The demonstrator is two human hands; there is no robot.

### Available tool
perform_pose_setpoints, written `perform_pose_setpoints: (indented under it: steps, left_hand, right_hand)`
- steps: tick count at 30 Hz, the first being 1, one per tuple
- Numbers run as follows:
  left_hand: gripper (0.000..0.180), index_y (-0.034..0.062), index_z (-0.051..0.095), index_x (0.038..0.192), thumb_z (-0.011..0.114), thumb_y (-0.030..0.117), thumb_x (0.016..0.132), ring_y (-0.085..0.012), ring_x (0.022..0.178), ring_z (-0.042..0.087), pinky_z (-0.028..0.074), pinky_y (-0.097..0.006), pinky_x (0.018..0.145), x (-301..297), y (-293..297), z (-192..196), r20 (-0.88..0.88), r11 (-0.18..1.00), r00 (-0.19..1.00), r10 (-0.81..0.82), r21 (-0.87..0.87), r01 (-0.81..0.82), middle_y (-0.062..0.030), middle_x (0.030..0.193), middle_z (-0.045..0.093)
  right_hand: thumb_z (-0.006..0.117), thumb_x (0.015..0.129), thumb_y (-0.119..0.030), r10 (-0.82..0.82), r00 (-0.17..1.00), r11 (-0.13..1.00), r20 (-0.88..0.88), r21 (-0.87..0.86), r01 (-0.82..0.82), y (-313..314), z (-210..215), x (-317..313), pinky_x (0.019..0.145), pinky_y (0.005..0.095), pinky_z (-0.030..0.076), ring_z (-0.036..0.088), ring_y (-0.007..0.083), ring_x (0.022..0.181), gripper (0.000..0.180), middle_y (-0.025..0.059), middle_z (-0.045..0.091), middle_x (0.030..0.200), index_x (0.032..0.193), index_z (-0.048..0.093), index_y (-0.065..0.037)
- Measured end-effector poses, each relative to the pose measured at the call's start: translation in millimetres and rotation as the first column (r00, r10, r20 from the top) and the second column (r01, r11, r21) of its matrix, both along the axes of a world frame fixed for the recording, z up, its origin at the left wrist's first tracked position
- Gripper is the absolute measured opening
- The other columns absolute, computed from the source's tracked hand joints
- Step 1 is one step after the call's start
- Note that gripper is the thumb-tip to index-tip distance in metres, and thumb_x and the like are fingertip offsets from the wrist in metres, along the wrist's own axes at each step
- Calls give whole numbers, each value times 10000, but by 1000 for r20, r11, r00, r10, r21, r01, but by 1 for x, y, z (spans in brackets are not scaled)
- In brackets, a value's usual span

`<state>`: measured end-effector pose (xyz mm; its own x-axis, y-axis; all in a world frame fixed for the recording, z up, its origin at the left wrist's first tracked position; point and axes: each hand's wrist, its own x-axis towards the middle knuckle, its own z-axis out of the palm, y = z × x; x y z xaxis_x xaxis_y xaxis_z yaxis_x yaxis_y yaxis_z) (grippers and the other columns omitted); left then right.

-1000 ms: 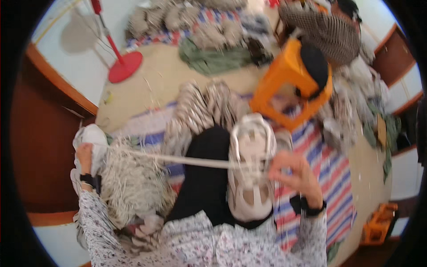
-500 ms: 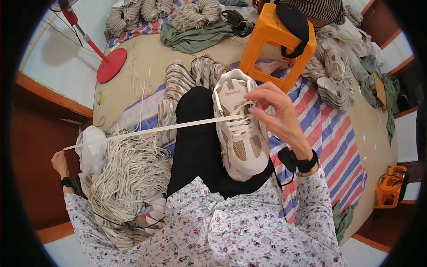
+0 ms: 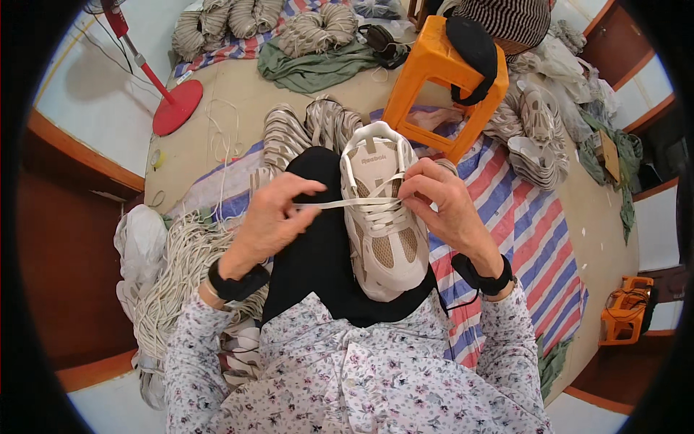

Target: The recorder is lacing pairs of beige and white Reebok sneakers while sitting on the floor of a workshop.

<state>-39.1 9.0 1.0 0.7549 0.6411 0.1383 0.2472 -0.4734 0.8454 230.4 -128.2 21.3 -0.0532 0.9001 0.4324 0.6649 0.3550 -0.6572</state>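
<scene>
A beige and white sneaker rests sole-down on my black-trousered lap, its toe towards me. Its white laces cross over the tongue. My right hand pinches a lace at the shoe's right side, near the upper eyelets. From there a flat white shoelace runs left across the shoe to my left hand. The thumb and forefinger of that hand are spread apart, with the lace between them; its other fingers are partly hidden. Both wrists wear black bands.
A heap of loose white laces lies left of my leg beside a white plastic bag. Stacked shoe uppers stand beyond my knees. An orange stool with a black strap is ahead, right. Striped sheeting covers the floor; a red-based fan stands far left.
My left hand has come back from far left, where it held the lace stretched out, to beside the shoe, its fingers now spread. My right hand stays by the eyelets, slightly lower.
</scene>
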Motion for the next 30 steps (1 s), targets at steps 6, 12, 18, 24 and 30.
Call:
perform_pose_setpoints:
  steps: [6,12,18,24,30]
  left_hand:
    - [210,-10,680,1064,670,7,855,-90,559,588,460,-213,516,27,-9,1,-46,996,995,-87,-26,86,-66,890,623]
    - [89,-23,706,963,656,27,909,-47,544,547,439,-206,471,31,-10,6,-47,969,997,-68,-239,55,-5,726,581]
    - [100,-32,709,945,670,55,912,-51,531,558,435,-213,470,35,-5,9,-13,963,999,-41,-267,36,-4,703,597]
    - [116,-24,711,949,664,79,925,-46,534,561,436,-210,476,33,-7,6,-35,958,999,-28,-287,16,8,681,603]
    - [131,-8,716,963,657,107,946,-29,532,537,428,-199,473,32,-9,2,-51,950,999,-12,-313,-5,33,667,592]
  right_hand:
    - [625,818,79,58,995,995,-82,-79,-64,-10,6,-3,692,359,480,594,306,792,147,112,552,897,912,544,1]
    - [615,833,63,187,976,977,-112,-86,-197,-12,7,-2,693,372,483,596,326,791,140,121,549,902,931,540,-4]
    - [623,807,75,43,993,999,113,-5,-42,-11,2,3,626,402,502,615,333,749,182,118,545,892,960,572,-10]
    - [622,787,87,-205,949,970,241,182,163,-6,-16,-11,557,383,489,608,299,673,225,118,552,894,982,598,-22]
    - [662,752,16,-68,992,995,-108,-75,60,-2,-2,-11,671,336,456,575,253,792,168,98,522,904,912,620,-17]
